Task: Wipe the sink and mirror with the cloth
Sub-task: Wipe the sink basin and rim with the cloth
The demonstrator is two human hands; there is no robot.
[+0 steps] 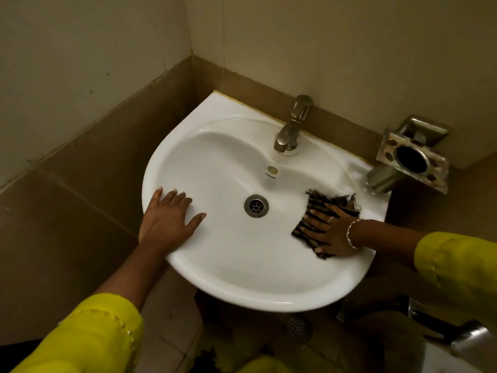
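My right hand [332, 232] presses one striped cloth [321, 201], fingers spread flat, against the sink's [242, 292] right inner wall; my left hand [168, 219] rests with fingers splayed on the left rim. One tap [291, 127] stands behind one drain [256, 205], and one metal holder [411, 154], possibly a toothbrush rack, juts over the right rear corner.

Illumination is dim and warm, with a yellow-green cast overall. The glossy white ceramic sink [234, 265] is the brightest area; soft highlights run along its front rim and back ledge, without hard glare. The brushed metal tap [291, 127] shows dull reflections. The tiled floor [166, 332] below the sink lies in deep shadow. The fringed dark striped cloth [318, 203] is slightly blurred. Joints of the beige wall tiles [80, 63] curve toward the frame edges.
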